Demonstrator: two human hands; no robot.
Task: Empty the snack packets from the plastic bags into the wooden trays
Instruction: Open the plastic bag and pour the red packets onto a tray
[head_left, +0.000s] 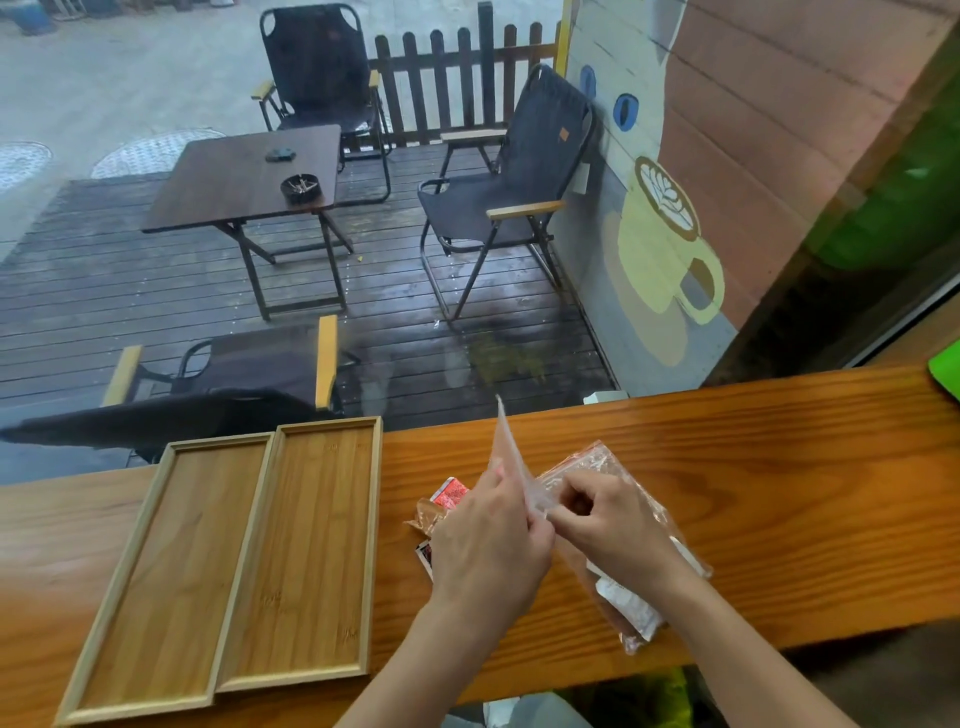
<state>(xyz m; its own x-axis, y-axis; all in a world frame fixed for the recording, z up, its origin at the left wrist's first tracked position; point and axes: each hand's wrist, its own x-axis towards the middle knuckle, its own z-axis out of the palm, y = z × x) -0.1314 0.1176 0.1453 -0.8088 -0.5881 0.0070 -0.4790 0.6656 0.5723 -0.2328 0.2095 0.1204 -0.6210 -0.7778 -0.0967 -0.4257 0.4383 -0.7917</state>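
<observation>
Pinching the bag mouth w/ both hands. Left hand (491, 540) closed on one lip of the clear bag (605, 467), fingers curled, holding the film so a flap stands up from the grip. Right hand (608, 525) closed on the opposite lip, thumb and fingertips pinched; the two hands nearly touch at the seam. Looks like the mouth is being pulled apart, i.e. opening step, not pouring yet.

Bag body runs from the hands back toward the person, lying on the counter (727, 493); white packets (626, 605) visible through the film at its near end. Contents otherwise unclear.

Left of the bag, touching or just beside the left hand: red/orange packets (449, 493), partly hidden; cannot tell if loose or in a 2nd bag.

Further left of the bag: two trays (311, 545) side by side, long edges touching, both w/o any packets.

Judgement: task barely started, nothing in trays. Next move calls for the mouth fully open, then lift the bag over the nearer tray, mouth down, and tip. Film is limp, so grip the closed end to shake packets out.
</observation>
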